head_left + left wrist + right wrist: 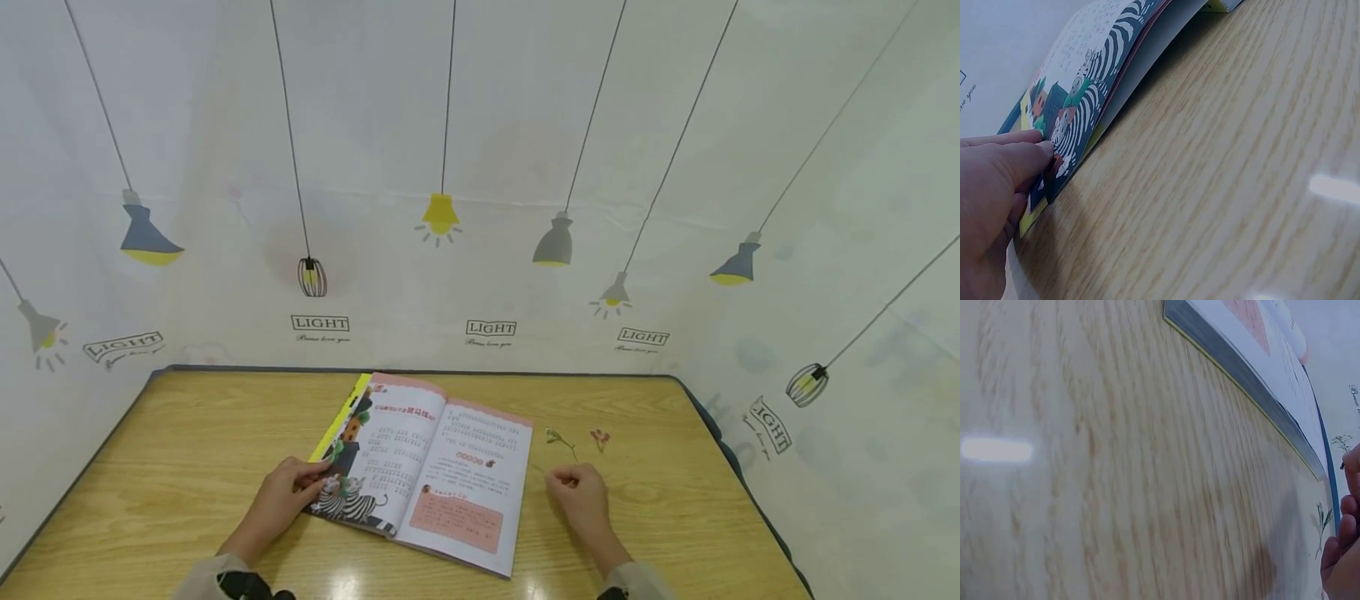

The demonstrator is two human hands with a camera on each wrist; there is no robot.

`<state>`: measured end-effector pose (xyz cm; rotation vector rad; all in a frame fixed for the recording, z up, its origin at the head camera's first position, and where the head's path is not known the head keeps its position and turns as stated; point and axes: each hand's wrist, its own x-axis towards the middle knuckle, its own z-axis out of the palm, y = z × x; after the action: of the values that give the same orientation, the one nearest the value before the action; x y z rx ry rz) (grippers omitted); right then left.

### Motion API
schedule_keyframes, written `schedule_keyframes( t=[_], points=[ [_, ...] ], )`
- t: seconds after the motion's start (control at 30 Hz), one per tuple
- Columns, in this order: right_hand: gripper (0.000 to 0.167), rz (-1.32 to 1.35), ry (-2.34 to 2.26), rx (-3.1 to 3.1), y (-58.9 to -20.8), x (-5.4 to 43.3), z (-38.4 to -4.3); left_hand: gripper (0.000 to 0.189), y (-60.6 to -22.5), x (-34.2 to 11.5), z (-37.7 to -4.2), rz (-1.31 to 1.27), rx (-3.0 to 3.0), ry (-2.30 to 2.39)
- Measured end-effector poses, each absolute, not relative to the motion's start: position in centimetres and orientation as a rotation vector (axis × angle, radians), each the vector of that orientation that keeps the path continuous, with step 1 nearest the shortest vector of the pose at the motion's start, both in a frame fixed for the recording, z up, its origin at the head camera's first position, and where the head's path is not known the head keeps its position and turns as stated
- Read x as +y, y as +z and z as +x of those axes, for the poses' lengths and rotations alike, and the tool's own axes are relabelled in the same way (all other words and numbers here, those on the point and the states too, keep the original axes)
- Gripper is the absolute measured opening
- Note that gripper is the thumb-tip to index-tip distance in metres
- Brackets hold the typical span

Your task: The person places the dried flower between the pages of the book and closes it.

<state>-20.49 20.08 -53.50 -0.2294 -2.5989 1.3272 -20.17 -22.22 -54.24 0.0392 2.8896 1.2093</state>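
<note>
1. Book (427,467) lying open on the wooden table (187,467), a little left of centre, spine running away from the person, both pages facing up; zebra picture filling the near left corner

2. Left hand (281,496) resting on the near left corner of the left page, thumb on top and fingers curling round the page edge, pinching it lightly; in the left wrist view fingertips (1044,150) lying on the zebra picture with the page bowing up off the wood behind them, seemingly keeping the book from flopping shut

3. Right hand (581,496) sitting on the table just beside the right page, not touching the book; fingers curling in with the tips close together near a thin green stem (562,442) lying on the wood; possibly pinching the stem's near end, though too small to tell, so not saying whether anything is gripped

4. Small reddish flower (600,437) lying flat on the table just right of the stem, apart from both hands

5. Cloth backdrop (480,167) printed with hanging lamps standing close behind and beside the table, closing off the work area
</note>
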Motion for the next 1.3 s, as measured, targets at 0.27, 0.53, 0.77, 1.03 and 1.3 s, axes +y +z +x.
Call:
schedule_keyframes(
  t=[0.27, 0.53, 0.77, 1.03, 1.3],
  points=[
    [0.007, -0.218, 1.34, -2.574, -53.8, 18.6, -21.0, 0.03, -54.3, -22.2, -20.2, 0.046, 2.884, 1.233],
    [0.006, -0.176, 1.346, -2.55, -53.4, 16.8, -21.4, 0.03, -54.5, -22.2, -20.3, 0.042, 2.894, 1.228],
    [0.008, -0.211, 1.396, -2.555, -53.1, 15.2, -22.0, 0.03, -54.6, -22.3, -20.3, 0.053, 2.887, 1.227],
    [0.008, -0.283, 1.376, -2.538, -52.7, 14.1, -22.6, 0.03, -54.5, -22.3, -20.3, 0.056, 2.895, 1.213],
    [0.006, -0.315, 1.391, -2.501, -52.5, 12.6, -22.9, 0.03, -54.6, -22.4, -20.4, 0.036, 2.849, 1.25]
  ],
)
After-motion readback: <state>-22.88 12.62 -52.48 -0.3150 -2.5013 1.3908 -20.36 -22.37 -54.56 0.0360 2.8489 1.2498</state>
